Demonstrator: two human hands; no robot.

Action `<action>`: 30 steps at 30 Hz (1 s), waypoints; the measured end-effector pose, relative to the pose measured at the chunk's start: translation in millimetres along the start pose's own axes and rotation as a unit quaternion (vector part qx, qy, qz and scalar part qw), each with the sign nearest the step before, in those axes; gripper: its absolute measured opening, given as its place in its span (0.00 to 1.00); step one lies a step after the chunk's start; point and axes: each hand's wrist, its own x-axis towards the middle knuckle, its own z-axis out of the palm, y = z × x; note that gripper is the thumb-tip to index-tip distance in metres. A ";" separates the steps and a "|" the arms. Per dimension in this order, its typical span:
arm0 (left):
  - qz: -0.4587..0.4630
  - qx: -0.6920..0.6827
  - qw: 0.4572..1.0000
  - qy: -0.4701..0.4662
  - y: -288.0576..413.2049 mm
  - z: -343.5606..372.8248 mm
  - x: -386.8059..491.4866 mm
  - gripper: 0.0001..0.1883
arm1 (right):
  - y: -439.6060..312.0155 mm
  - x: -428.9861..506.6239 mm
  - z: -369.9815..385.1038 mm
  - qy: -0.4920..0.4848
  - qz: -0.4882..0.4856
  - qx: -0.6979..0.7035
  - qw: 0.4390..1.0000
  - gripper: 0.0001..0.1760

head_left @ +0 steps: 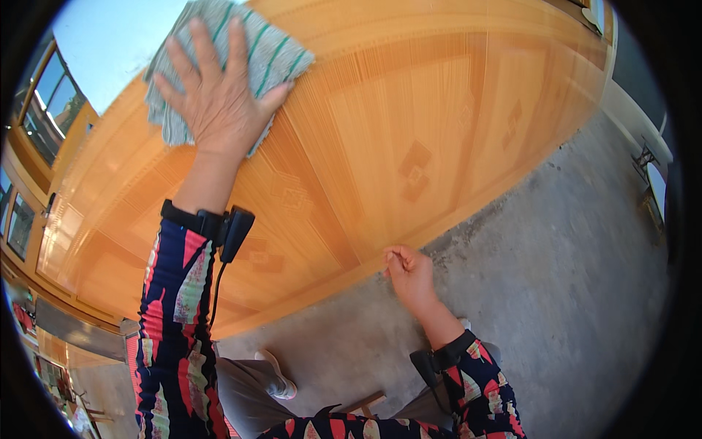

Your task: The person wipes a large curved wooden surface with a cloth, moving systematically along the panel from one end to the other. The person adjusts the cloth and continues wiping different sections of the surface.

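My left hand (222, 101) lies flat with spread fingers on a grey cloth with green stripes (277, 57), pressing it against a varnished wooden panel (378, 126). The cloth is folded and sits at the panel's upper left, beside a bright pale-blue area (104, 49). Diamond shapes (415, 170) decorate the panel's wood-grained face. Lower down, my right hand (408, 274) is loosely curled in front of the panel's bottom edge, with nothing visible in it. Whether it touches the wood cannot be told. A black strap with a small device (236, 233) goes around my left wrist.
Grey concrete floor (554, 263) runs along the panel's bottom edge. Part of a wooden stool (364, 403) shows between my legs. Wood-framed windows (52, 104) stand at the left. A white-topped piece of furniture (655, 189) is at the far right.
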 end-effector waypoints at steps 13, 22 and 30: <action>0.145 -0.090 0.983 -0.070 19.2 -7.9 -39.7 0.52 | -89.2 -38.5 40.6 0.034 0.061 0.012 0.997 0.08; 0.315 -0.038 0.940 -0.125 31.4 4.8 -117.6 0.32 | -173.4 -52.6 43.2 0.070 0.088 0.081 0.990 0.09; 0.437 0.072 0.888 -0.118 36.8 -3.5 -166.2 0.33 | -245.9 -68.8 33.8 0.098 0.089 0.062 0.989 0.09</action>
